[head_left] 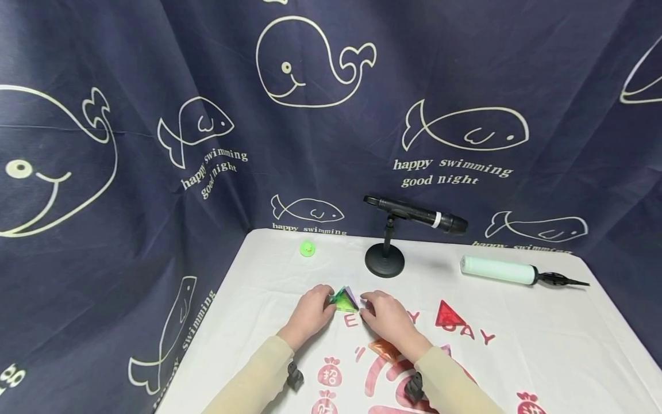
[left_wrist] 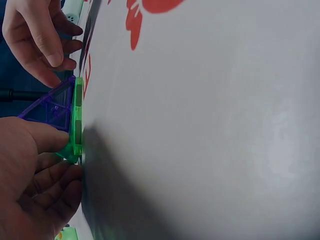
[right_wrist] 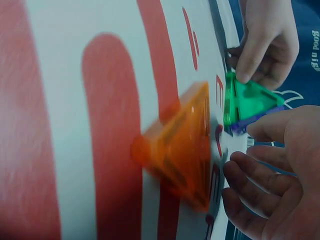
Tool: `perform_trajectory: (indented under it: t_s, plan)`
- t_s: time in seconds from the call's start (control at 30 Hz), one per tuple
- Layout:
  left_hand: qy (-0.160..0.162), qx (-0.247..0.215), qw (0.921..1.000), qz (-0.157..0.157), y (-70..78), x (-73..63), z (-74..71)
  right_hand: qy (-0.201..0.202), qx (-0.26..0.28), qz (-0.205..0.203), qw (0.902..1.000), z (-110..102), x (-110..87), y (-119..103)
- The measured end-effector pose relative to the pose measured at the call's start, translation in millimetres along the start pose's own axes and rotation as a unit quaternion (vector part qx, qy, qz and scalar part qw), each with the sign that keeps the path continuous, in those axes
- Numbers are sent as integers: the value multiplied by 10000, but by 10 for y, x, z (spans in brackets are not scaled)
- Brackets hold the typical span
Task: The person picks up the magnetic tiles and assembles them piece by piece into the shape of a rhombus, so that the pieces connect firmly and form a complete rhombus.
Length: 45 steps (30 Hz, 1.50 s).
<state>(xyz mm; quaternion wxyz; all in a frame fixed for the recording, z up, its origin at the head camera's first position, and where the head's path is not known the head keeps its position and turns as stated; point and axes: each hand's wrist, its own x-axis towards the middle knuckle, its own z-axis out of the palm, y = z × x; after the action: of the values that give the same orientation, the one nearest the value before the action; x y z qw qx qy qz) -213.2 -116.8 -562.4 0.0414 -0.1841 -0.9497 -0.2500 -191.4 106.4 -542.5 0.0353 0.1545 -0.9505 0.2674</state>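
Several see-through triangular magnetic tiles stand joined together in the middle of the white cloth. A green tile [right_wrist: 254, 100] and a purple tile [left_wrist: 54, 107] lean upright, with a light green tile [head_left: 345, 304] at the base. My left hand [head_left: 310, 313] pinches the green piece at its left corner, between thumb and fingers. On the other side, my right hand [head_left: 388, 319] has its fingers loosely bent beside the purple tile; its fingertip is very near or touching that edge. An orange tile pyramid [right_wrist: 185, 147] sits below my right wrist, partly hidden by it in the head view.
A red triangular tile [head_left: 449, 315] lies to the right. Behind stand a black microphone on a stand [head_left: 385, 260], a green duck toy [head_left: 307, 248] and a pale green hand pump [head_left: 499, 270]. A dark blue curtain [head_left: 331, 144] hangs beyond the table's back edge.
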Motion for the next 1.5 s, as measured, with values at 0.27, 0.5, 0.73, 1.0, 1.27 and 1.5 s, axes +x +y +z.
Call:
perform_trajectory:
  t_s: [0.27, 0.5, 0.73, 1.0, 1.27, 1.5]
  plan:
    - [533, 32, 9982, 291, 40, -24, -32, 93, -7, 302, 9995, -129, -26, 193]
    - [431, 7, 9978, 509, 181, -74, -52, 92, -21, 522, 9986, -242, -82, 393]
    - [15, 178, 9957, 913, 352, -151, 39, 183, -140, 724, 9971, -380, -186, 611]
    - [-554, 264, 9888, 1363, 513, -158, 143, 380, -183, 760, 9962, -486, -302, 848]
    - [-989, 441, 9783, 1768, 646, -154, 226, 683, -423, 677, 9945, -605, -426, 1059]
    - [-1271, 507, 9738, 1818, 692, -162, 262, 735, -562, 846, 9921, -668, -558, 1204]
